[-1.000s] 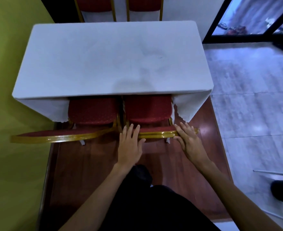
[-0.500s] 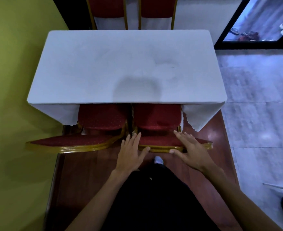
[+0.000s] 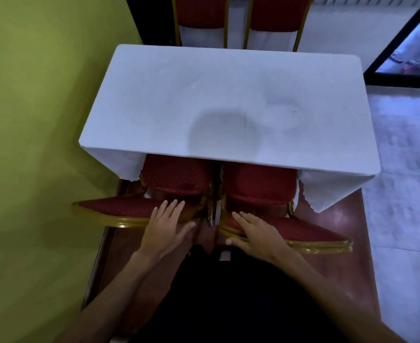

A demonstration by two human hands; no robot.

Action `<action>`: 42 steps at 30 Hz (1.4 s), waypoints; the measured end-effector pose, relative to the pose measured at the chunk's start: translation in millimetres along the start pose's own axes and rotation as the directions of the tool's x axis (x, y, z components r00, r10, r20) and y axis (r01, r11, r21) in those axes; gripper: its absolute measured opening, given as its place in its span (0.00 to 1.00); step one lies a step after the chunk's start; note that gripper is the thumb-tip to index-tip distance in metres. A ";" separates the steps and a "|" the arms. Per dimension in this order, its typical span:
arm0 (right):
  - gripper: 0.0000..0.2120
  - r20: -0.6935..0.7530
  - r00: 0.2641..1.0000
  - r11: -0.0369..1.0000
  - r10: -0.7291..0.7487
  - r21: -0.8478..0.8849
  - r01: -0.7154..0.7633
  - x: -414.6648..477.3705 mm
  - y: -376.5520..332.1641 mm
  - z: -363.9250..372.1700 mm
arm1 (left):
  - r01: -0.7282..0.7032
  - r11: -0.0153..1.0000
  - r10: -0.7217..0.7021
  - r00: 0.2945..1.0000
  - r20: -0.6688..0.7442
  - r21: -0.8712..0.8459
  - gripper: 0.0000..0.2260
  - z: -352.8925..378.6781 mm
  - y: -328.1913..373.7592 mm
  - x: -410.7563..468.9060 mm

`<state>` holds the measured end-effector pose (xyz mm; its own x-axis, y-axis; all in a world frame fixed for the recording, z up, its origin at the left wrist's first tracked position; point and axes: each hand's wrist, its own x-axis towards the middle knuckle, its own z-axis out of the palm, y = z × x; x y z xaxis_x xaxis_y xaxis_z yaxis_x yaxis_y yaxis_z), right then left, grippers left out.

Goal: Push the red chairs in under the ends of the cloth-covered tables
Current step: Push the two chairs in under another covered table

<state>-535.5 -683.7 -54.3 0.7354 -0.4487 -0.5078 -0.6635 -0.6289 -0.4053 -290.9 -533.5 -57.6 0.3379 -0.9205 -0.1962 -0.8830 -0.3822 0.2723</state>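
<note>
A table under a white cloth point(image 3: 223, 100) fills the middle of the head view. Two red chairs with gold frames stand side by side at its near end, their seats partly under the cloth edge. My left hand point(image 3: 165, 227) lies flat, fingers spread, on the top of the left chair's back point(image 3: 120, 210). Fingers apart, my right hand point(image 3: 256, 235) rests on the top of the right chair's back point(image 3: 303, 233). The left seat point(image 3: 174, 175) and right seat point(image 3: 258, 180) show between the cloth and the backs.
A green wall point(image 3: 35, 120) runs close along the left. Two more red chairs point(image 3: 236, 13) stand at the table's far end. Red-brown wooden floor point(image 3: 340, 243) lies under the table, with grey tiles point(image 3: 407, 169) to the right and a dark-framed glass door point(image 3: 402, 58) beyond.
My left hand has shifted from the right chair's back onto the left chair's back. My right hand slid left along the right chair's back. The view has tilted, bringing the far chairs into sight.
</note>
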 end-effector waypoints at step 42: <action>0.17 -0.526 0.850 0.838 -0.025 -0.475 -0.269 0.6 -34.6 63.1 | -0.242 0.902 0.230 0.970 0.078 0.357 0.22 -12.1 -79.4 -2.7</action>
<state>-520.7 -622.1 -88.6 0.7141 -0.6997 -0.0213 -0.6886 -0.7076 0.1585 -217.7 -501.7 -67.4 0.0997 -0.9744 -0.2013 -0.9948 -0.0930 -0.0428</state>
